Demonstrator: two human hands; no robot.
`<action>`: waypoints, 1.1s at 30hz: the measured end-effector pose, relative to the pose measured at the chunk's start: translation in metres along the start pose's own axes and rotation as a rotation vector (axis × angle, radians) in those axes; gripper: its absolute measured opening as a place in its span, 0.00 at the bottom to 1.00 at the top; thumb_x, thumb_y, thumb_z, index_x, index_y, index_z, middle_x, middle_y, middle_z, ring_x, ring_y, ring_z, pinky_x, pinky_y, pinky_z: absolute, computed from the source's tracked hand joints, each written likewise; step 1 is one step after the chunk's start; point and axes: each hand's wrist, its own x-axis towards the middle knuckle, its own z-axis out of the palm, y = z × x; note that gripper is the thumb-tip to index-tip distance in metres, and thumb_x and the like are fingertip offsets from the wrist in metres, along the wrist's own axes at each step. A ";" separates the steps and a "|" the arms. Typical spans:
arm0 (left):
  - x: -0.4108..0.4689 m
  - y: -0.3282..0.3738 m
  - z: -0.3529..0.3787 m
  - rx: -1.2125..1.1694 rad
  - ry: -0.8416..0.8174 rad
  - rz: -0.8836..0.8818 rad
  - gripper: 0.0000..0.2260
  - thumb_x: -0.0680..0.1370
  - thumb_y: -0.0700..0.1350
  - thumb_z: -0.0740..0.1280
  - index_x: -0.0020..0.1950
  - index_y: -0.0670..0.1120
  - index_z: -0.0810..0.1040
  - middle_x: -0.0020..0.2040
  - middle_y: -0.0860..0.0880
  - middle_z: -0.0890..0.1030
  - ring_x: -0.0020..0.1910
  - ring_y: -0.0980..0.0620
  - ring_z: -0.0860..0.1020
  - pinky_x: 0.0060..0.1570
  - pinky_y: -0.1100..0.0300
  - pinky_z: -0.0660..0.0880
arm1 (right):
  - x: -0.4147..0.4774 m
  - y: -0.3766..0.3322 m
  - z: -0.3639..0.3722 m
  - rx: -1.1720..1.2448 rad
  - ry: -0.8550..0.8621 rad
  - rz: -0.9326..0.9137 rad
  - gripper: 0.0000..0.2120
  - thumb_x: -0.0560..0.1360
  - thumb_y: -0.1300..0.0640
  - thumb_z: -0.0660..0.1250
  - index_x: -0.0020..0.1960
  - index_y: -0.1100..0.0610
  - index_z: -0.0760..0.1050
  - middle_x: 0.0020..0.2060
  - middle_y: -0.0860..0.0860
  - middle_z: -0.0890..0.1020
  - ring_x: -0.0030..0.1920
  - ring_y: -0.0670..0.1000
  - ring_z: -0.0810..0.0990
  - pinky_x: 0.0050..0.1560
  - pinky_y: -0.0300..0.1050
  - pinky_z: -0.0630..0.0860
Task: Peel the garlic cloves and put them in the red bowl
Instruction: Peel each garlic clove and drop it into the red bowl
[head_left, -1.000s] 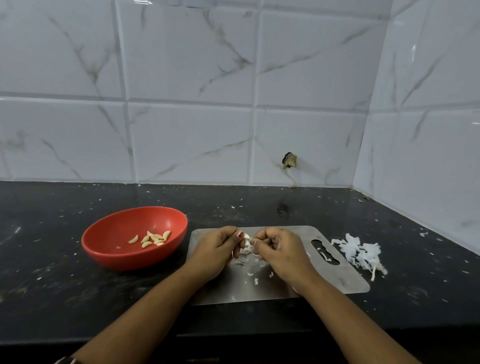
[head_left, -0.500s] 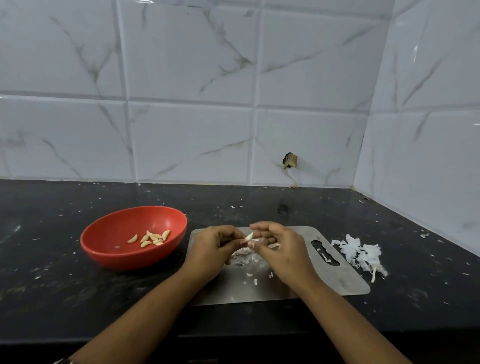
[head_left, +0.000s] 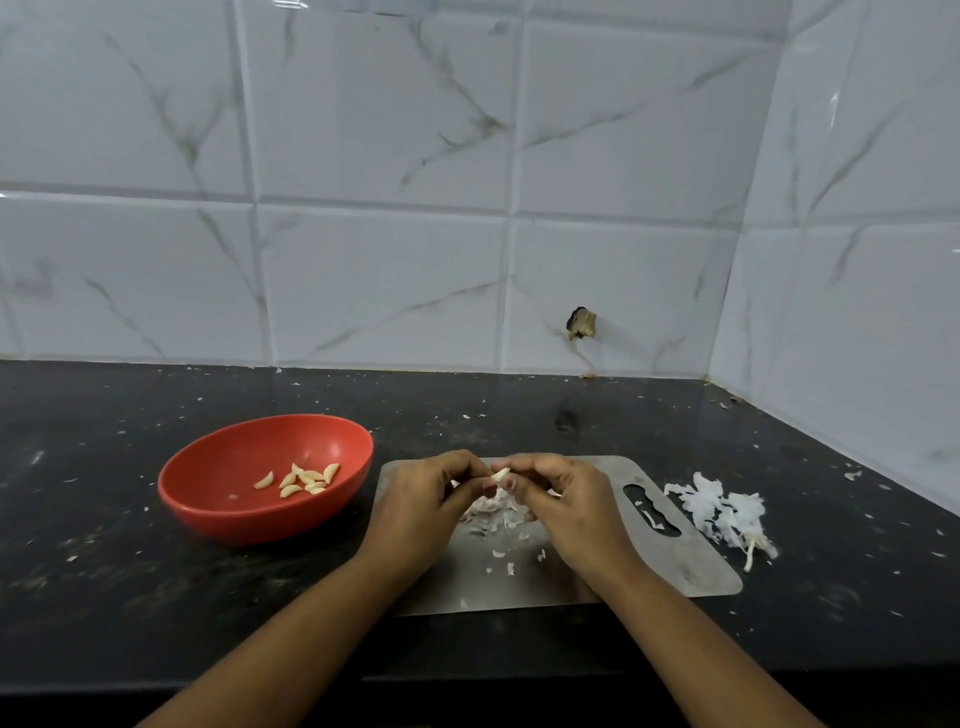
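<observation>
Pale garlic clove: left hand and right hand are pinching it with curled fingers above steel chopping board, bench centre; light, firm, probably slippery; best gripped by its ends.

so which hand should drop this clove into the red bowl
Probably left. Both hands pinch the garlic clove, but the red bowl sits beside the left hand, while the right hand would have to cross over it.

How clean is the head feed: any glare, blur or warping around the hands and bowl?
Head view: the wide-angle lens bows the wall tiles, with glare streaks on them; left hand, right hand and garlic clove slightly soft; red bowl evenly lit.
</observation>
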 end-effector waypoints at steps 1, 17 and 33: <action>0.000 0.000 0.000 0.018 -0.006 0.006 0.06 0.76 0.42 0.70 0.41 0.52 0.80 0.33 0.64 0.78 0.32 0.64 0.75 0.34 0.71 0.66 | 0.000 0.001 0.000 -0.010 0.013 -0.003 0.10 0.74 0.63 0.71 0.46 0.47 0.83 0.40 0.42 0.86 0.42 0.41 0.83 0.39 0.33 0.76; 0.001 -0.001 0.000 -0.046 0.194 -0.035 0.07 0.69 0.44 0.77 0.36 0.54 0.81 0.33 0.58 0.82 0.28 0.59 0.76 0.30 0.69 0.70 | 0.001 -0.001 0.003 0.150 -0.030 0.140 0.06 0.75 0.65 0.69 0.46 0.57 0.83 0.33 0.51 0.84 0.33 0.46 0.79 0.37 0.38 0.77; 0.002 -0.004 0.002 0.192 0.021 0.160 0.08 0.78 0.39 0.66 0.43 0.51 0.73 0.36 0.60 0.73 0.37 0.64 0.72 0.36 0.71 0.64 | 0.006 0.002 0.004 0.286 -0.087 0.305 0.05 0.77 0.65 0.67 0.50 0.61 0.81 0.37 0.55 0.85 0.32 0.44 0.77 0.35 0.36 0.76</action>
